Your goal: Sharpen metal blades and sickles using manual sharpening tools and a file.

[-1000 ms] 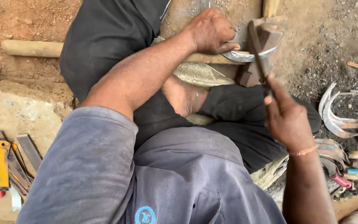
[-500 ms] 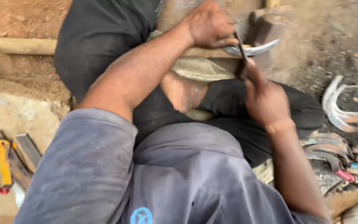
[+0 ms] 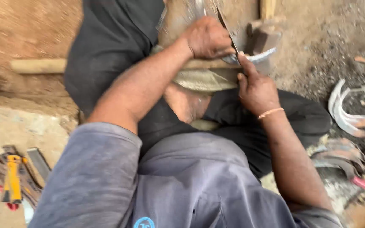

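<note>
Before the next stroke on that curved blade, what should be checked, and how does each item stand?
1. Left hand pins the curved blade on the wooden block: ok.
2. Right hand grips the file firmly: ok, fingers wrapped round its lower end.
3. File meets the blade edge: cannot tell, blurred.
4. Left fingers clear of the file's path: not ok, the file passes right beside them.
5. Bare foot away from the work: ok, it lies below the block.
6. Finished sickles lie apart from the arms: ok.

tools point(image 3: 15, 179) on ground, left | sickles point(image 3: 347, 112) piled right | log point(image 3: 36, 65) behind
</note>
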